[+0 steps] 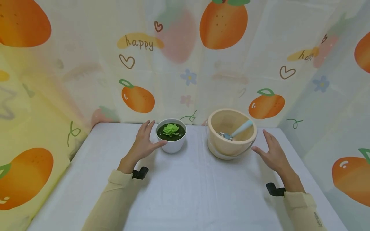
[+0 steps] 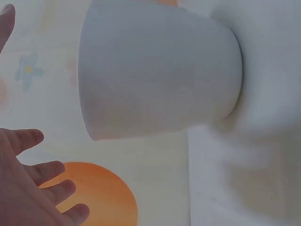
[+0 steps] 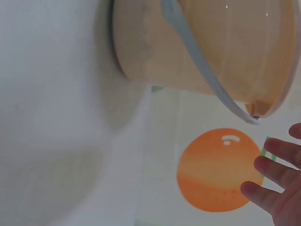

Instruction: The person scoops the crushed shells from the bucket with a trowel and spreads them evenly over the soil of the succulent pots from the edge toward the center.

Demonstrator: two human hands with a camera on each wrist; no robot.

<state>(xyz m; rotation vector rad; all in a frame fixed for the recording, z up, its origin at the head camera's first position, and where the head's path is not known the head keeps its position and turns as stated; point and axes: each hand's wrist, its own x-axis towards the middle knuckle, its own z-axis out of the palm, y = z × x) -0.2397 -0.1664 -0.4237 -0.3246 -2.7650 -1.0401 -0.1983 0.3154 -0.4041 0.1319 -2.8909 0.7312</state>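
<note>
A white pot [image 1: 172,147] with dark soil and a small green succulent [image 1: 171,129] stands at the back of the table. Beside its left side is my left hand [image 1: 143,143], thumb and fingers spread around the near rim without gripping it; the left wrist view shows a gap between the fingers and the pot wall [image 2: 160,70]. To the right stands a cream bucket [image 1: 228,148] with a pale handle [image 3: 202,66] hanging down its front. Inside it lies a tool with a light blue handle [image 1: 242,128]. My right hand [image 1: 272,152] hovers right of the bucket, fingers apart, holding nothing.
A white cloth covers the table [image 1: 196,192]. Behind and at both sides hangs a fruit-printed curtain [image 1: 173,89], close to the back of the pot and bucket. Small greyish pieces [image 1: 222,134] lie in the bucket around the tool's head.
</note>
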